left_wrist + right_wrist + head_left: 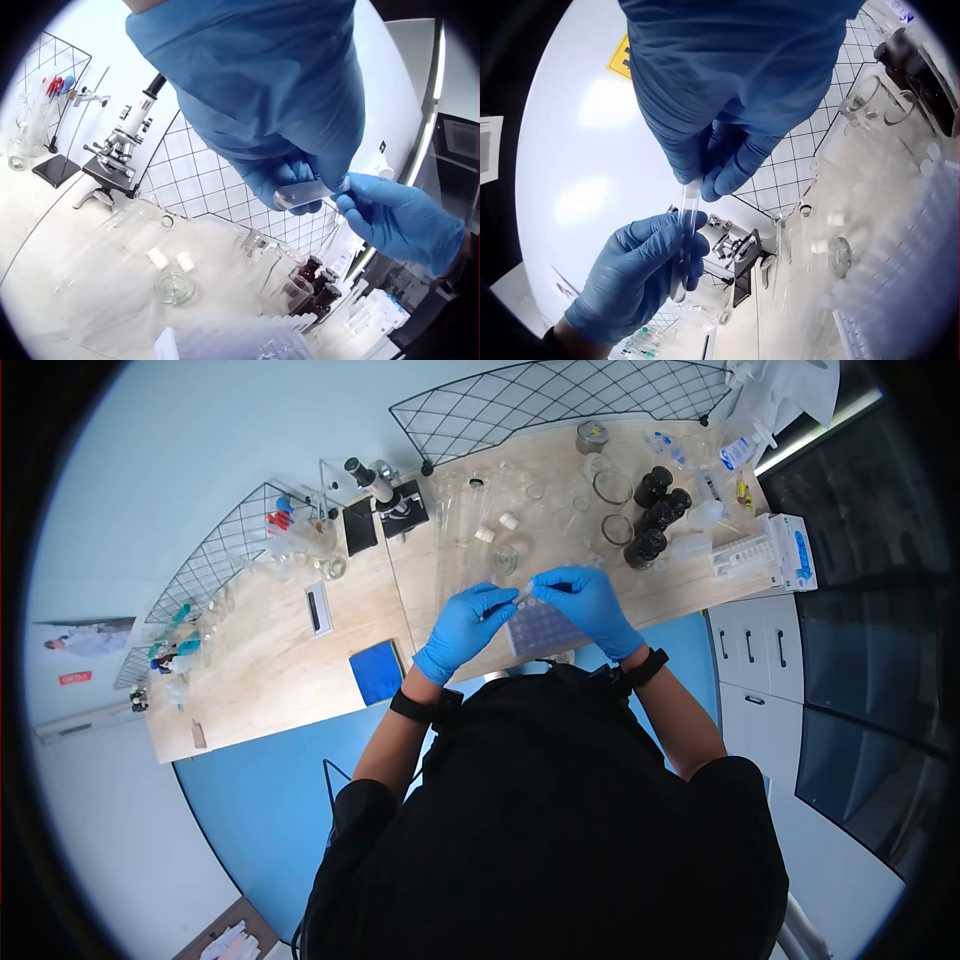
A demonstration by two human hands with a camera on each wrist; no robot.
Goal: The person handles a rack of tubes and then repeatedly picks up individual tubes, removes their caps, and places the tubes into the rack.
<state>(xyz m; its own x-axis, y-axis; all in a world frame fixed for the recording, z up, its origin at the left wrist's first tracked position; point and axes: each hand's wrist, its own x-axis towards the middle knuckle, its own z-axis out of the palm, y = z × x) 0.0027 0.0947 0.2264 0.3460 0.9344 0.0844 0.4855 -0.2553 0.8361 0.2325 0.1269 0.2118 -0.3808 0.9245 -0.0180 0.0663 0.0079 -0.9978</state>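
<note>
Both hands wear blue gloves and meet over the front of the bench. My left hand (465, 630) holds a clear, narrow test tube (689, 210) around its body, with the rounded bottom sticking out below the fingers in the right wrist view. At the tube's upper end, a white stopper (694, 186) is pinched by the fingertips of my right hand (592, 612). The left wrist view shows the tube (301, 195) tilted, pale and translucent. Just below the hands stands a whitish tube rack (545, 632), partly covered by them in the head view.
A microscope (385, 490) stands at the back. Farther right are brown bottles (655, 512), glass beakers (612, 486), another white rack (742, 558) and a glove box (796, 552). Two white plugs (185, 261) lie near a small glass dish (175, 288). A blue notebook (377, 672) lies left.
</note>
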